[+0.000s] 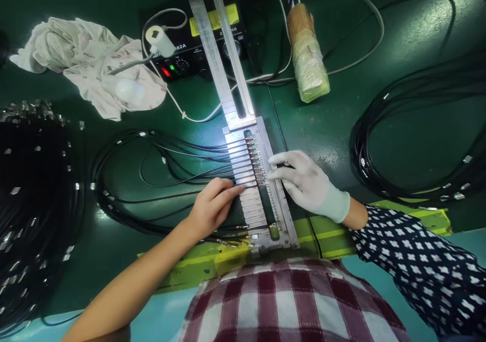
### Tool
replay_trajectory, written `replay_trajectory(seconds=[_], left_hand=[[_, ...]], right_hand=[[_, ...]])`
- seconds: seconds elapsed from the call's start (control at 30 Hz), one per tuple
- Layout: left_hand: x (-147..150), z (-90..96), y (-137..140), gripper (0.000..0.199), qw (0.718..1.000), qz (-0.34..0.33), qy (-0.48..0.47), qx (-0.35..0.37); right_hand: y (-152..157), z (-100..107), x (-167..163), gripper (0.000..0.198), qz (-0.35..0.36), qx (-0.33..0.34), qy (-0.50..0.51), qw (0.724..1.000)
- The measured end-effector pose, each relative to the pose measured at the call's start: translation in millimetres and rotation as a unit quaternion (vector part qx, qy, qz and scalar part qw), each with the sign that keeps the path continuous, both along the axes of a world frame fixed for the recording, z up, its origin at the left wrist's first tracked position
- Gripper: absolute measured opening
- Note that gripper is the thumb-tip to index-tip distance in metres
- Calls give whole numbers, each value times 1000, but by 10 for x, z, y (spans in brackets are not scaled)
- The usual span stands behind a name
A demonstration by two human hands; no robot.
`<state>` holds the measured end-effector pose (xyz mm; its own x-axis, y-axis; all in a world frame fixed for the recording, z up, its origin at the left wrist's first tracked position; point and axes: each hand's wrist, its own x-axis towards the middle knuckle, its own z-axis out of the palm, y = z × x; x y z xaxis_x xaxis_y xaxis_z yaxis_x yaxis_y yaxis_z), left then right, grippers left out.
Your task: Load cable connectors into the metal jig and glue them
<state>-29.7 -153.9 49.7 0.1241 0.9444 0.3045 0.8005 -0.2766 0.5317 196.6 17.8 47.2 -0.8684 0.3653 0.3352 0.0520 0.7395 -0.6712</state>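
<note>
A slotted metal fixture [252,208] lies on the green bench in front of me. Several black cables [205,156] run into its grooves from the left, their stripped, coloured wire ends side by side over the slot. My bare left hand [215,205] pinches one black cable at the fixture's left edge, fingertips on the grooves. My right hand [309,182], in a white glove, rests at the fixture's right side. Its thumb and forefinger reach toward the wire ends, slightly apart; whether a wire lies between them is too small to tell. More loose cable ends [243,236] lie near the fixture's lower end.
Behind the fixture stands a black control box [186,53] with lit indicators. A crumpled cloth [94,63] lies back left, a wrapped bottle-like object [309,58] back right. Cable bundles lie at the far left [34,195] and right [364,155]. Yellow-green tape [190,266] edges the bench.
</note>
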Motion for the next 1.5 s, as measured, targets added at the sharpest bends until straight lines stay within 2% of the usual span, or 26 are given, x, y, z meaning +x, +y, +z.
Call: replay_trajectory(seconds=[0.17,0.37,0.5,0.57,0.67,0.77,0.87,1.07,1.3,1.4,1.5], left_hand=[[-19,-11,-25,41,1000,-7,-1,-12],[8,55,-204,47,990,41,125,-40],[76,74,-223,46,984,32,159,-76],[56,113,-193,43,986,33,136,-93],[-78,254,-210,42,988,25,7,-153],[-233,411,-373,33,967,42,-110,-227],[-263,458,-583,21,957,34,-94,-272],[-160,326,-796,18,969,53,-34,-241],[-484,414,-1096,15,960,128,35,-245],[-390,400,-1049,21,963,128,55,-231],[-178,316,-915,23,974,92,31,-205]], right_hand=[[0,-9,2,28,-3,4,2,1000],[13,-15,-4,31,1,-3,-1,1000],[33,-19,-38,28,-1,-7,2,1000],[32,-19,-35,27,-5,1,-4,1000],[10,-17,26,27,0,-2,-9,1000],[-23,-17,117,27,4,-11,-12,1000],[-45,-23,157,25,-9,-11,-14,1000],[-48,-29,119,21,-20,-13,-4,1000],[-45,-2,112,19,-24,-20,-9,999],[-42,-3,107,19,-28,-23,-9,999],[-42,-4,104,19,-30,-26,-10,999]])
